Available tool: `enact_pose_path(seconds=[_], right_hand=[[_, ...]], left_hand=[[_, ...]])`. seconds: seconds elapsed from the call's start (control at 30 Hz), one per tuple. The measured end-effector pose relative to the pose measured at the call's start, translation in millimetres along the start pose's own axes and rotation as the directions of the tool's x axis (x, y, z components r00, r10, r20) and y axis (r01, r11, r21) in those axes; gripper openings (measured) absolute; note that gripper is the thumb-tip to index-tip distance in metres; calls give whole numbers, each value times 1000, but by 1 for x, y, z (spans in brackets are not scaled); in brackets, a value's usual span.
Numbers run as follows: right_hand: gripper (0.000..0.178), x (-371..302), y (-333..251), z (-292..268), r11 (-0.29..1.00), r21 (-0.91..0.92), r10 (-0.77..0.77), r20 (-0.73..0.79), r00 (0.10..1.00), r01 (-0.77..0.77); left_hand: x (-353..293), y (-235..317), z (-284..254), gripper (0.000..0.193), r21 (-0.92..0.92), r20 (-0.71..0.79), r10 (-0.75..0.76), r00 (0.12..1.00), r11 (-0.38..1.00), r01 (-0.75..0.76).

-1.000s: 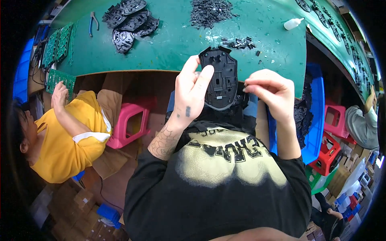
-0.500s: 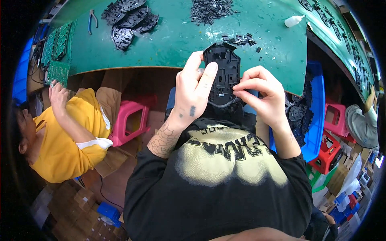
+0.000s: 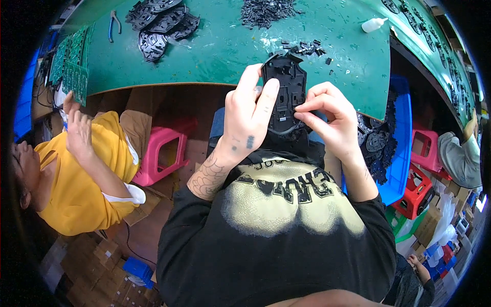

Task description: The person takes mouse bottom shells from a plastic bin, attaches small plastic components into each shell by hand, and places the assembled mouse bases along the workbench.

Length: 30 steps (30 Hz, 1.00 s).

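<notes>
Since a second ago, we see the right hand [image 3: 331, 116] brought in from beside the black housing [image 3: 287, 92] onto its right side, where thumb and forefinger now nearly meet; we cannot tell whether they pinch anything. The left hand [image 3: 249, 113] keeps its grip, thumb laid over the housing's face and fingers behind it, so that in our view the housing overlaps the near edge of the green table [image 3: 204, 69]. Just past its top end we find small black pieces [image 3: 307, 48]; leftward, a broad stretch of tabletop runs to the stacked dark shells [image 3: 166, 24]. A blue bin [image 3: 404, 148] stands right of the right hand, below the table's corner. We make out large dark lettering over the pale print of the black shirt [image 3: 281, 261].
</notes>
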State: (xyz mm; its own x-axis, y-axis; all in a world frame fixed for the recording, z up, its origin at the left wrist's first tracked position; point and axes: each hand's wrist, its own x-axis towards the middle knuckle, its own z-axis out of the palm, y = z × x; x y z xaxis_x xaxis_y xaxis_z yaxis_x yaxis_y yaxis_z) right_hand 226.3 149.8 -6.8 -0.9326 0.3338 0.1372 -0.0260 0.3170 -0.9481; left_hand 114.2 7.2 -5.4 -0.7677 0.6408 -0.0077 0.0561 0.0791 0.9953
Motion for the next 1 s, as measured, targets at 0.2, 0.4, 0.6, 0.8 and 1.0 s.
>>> enact_pose_path(seconds=[0.2,0.4,0.6,0.8,1.0], right_hand=[[13,-5,1,9,915,366,190,-20,982,-170],[16,-5,0,6,932,307,214,-32,976,-194],[13,-4,8,4,879,473,175,-201,964,-61],[8,4,4,-11,920,391,136,-356,925,16],[9,11,12,-9,983,182,46,-311,949,12]], left_hand=[[-1,2,3,21,19,-19,34,999,999,-33],[0,-2,1,21,27,1,-6,1000,1000,5],[14,-8,-2,22,138,-185,211,960,973,-187],[76,-26,-39,22,706,-303,751,587,590,-391],[78,-35,-39,27,791,-173,697,696,519,-324]])
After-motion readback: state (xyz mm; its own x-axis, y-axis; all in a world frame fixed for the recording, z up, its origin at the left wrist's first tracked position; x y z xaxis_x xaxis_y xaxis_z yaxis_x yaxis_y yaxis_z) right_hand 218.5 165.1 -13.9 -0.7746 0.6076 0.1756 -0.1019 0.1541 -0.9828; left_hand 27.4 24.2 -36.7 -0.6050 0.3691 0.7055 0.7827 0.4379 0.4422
